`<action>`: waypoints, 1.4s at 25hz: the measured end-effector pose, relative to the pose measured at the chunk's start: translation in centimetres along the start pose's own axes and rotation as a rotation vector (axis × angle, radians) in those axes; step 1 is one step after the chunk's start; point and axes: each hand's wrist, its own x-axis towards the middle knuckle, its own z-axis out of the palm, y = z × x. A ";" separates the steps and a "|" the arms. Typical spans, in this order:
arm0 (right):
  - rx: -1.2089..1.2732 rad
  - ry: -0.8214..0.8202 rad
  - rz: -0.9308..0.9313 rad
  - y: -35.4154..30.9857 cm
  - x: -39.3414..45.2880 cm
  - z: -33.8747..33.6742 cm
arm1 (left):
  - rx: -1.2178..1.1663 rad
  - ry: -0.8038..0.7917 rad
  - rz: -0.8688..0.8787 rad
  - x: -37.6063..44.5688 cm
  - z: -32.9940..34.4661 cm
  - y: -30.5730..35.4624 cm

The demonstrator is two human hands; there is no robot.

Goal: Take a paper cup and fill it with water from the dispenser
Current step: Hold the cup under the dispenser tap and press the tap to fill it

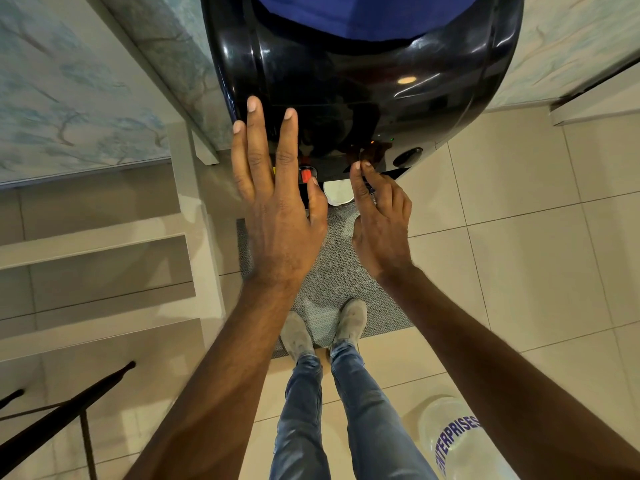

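Keeping the paper cup (337,192) centred under the spout, we steady the dispenser (363,81) with our open left hand (277,202) while right hand (379,216) fingers press the tap; grip unclear.

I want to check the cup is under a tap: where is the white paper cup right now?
In the head view, the white paper cup sits below the black dispenser, between both hands, just right of the red tap.

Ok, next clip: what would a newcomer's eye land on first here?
The glossy black dispenser fills the top centre, seen from above. Both hands reach to its front: the left hand spread flat beside a red tap, the right hand curled at the neighbouring tap, with a white paper cup between them below.
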 end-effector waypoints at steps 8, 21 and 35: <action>-0.005 0.001 0.000 0.0 0.0 0.1 | -0.006 -0.007 -0.003 0.0 -0.1 0.1; 0.006 0.007 -0.004 -0.2 0.0 0.0 | 0.007 -0.005 -0.006 -0.1 -0.2 0.1; 0.199 0.015 0.057 -0.3 -2.1 -0.7 | 0.016 -0.003 0.000 0.0 -0.3 0.0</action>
